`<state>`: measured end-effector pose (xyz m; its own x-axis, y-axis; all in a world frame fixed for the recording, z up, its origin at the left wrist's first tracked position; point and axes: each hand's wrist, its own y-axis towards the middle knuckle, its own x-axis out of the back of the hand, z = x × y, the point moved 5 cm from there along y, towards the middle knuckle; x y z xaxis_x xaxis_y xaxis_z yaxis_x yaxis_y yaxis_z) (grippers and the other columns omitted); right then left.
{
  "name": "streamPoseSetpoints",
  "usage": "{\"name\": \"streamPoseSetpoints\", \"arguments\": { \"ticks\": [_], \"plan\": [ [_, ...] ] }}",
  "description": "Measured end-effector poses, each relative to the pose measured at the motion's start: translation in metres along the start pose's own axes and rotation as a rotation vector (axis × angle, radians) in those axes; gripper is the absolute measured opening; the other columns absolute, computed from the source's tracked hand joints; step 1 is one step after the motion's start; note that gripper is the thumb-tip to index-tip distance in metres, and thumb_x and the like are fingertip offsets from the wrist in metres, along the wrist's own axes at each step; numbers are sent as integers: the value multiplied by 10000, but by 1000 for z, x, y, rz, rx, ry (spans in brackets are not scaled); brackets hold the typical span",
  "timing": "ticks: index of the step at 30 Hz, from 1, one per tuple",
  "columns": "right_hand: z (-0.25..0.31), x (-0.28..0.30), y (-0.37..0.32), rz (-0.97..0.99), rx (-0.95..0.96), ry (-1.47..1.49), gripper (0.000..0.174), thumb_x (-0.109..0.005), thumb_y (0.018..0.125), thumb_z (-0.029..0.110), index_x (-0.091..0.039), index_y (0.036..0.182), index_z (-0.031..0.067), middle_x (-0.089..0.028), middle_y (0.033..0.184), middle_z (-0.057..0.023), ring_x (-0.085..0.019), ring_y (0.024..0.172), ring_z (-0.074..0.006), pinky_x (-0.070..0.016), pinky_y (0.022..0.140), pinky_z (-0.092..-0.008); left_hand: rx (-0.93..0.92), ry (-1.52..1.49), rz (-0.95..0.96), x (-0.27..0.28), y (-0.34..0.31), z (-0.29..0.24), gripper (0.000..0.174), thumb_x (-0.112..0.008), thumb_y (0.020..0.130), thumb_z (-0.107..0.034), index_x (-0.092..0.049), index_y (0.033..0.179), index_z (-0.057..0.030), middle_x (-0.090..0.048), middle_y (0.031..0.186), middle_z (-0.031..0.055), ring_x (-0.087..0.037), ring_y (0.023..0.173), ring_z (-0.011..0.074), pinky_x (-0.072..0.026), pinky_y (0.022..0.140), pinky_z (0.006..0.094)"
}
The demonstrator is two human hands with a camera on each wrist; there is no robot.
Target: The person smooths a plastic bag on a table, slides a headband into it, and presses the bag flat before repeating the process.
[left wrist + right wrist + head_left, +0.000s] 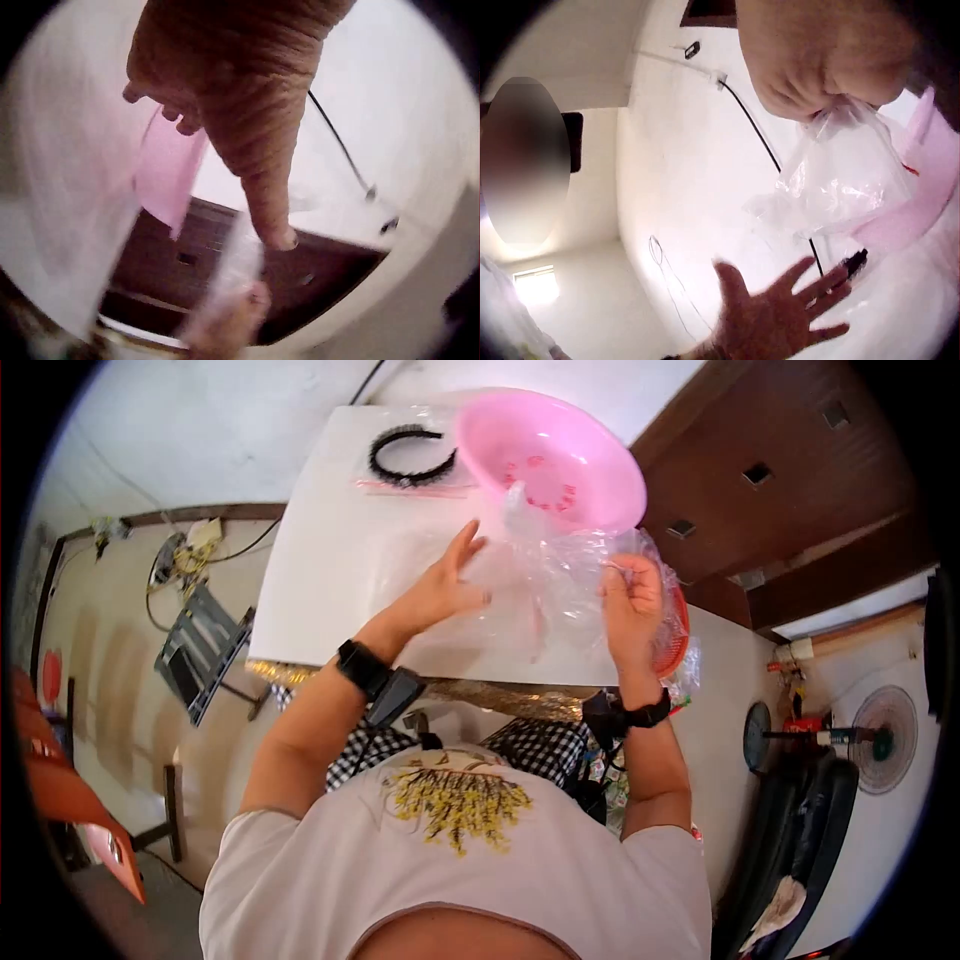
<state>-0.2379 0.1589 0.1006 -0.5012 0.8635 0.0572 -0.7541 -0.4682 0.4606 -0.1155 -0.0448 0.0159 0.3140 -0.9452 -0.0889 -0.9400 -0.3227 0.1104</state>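
My right hand (632, 605) pinches the edge of a clear plastic bag (565, 570) between thumb and curled fingers. In the right wrist view the gathered plastic (840, 176) hangs from that hand's fingers. My left hand (440, 590) is over the white table, its fingers spread and holding nothing; the right wrist view shows its splayed fingers (825, 304). Beyond the hands stands a pink basin (545, 435) with red print inside, and part of the bag overlaps its near rim. At the back left lies a black headband (376, 458) on clear wrapping.
A red basket (675, 640) is at the right edge of the white table (315, 560), partly covered by plastic. A white wall is behind, with dark brown panelling (760, 490) to the right. On the left floor stands a grey folding stool (205, 645); a fan (885, 740) is far right.
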Motion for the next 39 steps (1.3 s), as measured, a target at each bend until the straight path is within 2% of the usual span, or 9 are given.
{"name": "streamPoseSetpoints", "arguments": {
  "ticks": [4, 10, 17, 20, 23, 24, 28, 34, 39],
  "plan": [
    [-29, -54, -16, 39, -7, -42, 101, -569, 874, -5, -568, 970, 27, -564, 825, 21, -478, 664, -33, -410, 589, -180, 281, -627, -235, -21, -8, -27, 411, -629, 872, -135, -464, 1239, -53, -557, 1163, 132, -571, 1076, 257, -511, 832, 391],
    [-48, -63, -14, -85, -71, -71, 167, -583, 870, 20, -602, 1035, 5, -601, 855, 8, -481, 656, -28, -403, 580, -180, 179, -669, -432, 17, -27, -18, 143, -673, 812, -71, -566, 903, -95, -591, 745, 14, -587, 624, 146, -465, 524, 284],
    [-70, -59, -13, -103, -118, -61, 256, -561, 888, 19, -593, 1142, 13, -576, 822, 31, -449, 614, -8, -370, 526, -166, 147, -617, -483, 54, -53, 5, 274, -710, 798, -119, -525, 994, -71, -572, 806, 31, -584, 650, 141, -446, 462, 256],
    [-66, -58, -12, -90, -119, -69, 284, -559, 886, 13, -593, 1168, 17, -573, 798, 30, -463, 614, -18, -393, 537, -177, 98, -169, -643, 67, -61, -13, 531, -786, 727, -178, -483, 1145, -53, -558, 1075, 97, -609, 846, 171, -519, 615, 287],
    [-53, -61, -11, -48, -99, -72, 305, -556, 879, 1, -595, 1181, 22, -564, 747, 24, -476, 596, -33, -418, 544, -191, -292, 540, -527, 77, -54, -39, 810, -788, 729, -242, -299, 1353, -76, -457, 1306, 110, -565, 1042, 209, -465, 865, 356],
    [-51, -62, -10, -30, -88, -71, 307, -555, 878, -1, -596, 1181, 23, -564, 742, 23, -479, 595, -32, -419, 540, -190, -281, 529, -516, 79, -50, -39, 710, -781, 740, -241, -410, 1323, -81, -486, 1322, 94, -529, 1114, 200, -376, 984, 365],
    [-45, -61, -6, 34, -111, -68, 314, -559, 873, -5, -596, 1184, 21, -595, 778, 14, -484, 590, -27, -421, 536, -186, 7, -31, -155, 85, -37, -32, 124, -683, 839, -157, -642, 928, -82, -648, 943, 13, -569, 919, 110, -432, 869, 270],
    [-49, -51, 3, 100, 12, -197, 334, -588, 856, 5, -581, 1190, -1, -650, 1058, -61, -552, 723, -66, -477, 652, -225, -67, -134, -210, 85, -33, -41, 113, -597, 907, -158, -565, 844, -70, -560, 719, -31, -555, 661, 79, -461, 611, 221],
    [-67, -60, 0, 210, -105, -234, 415, -628, 830, 35, -544, 1233, -7, -614, 1166, -81, -575, 896, -90, -483, 750, -238, -115, 423, -510, 91, -28, -36, 132, -582, 908, -176, -555, 905, -46, -553, 697, 25, -548, 603, 126, -472, 562, 288]
  ]
}}
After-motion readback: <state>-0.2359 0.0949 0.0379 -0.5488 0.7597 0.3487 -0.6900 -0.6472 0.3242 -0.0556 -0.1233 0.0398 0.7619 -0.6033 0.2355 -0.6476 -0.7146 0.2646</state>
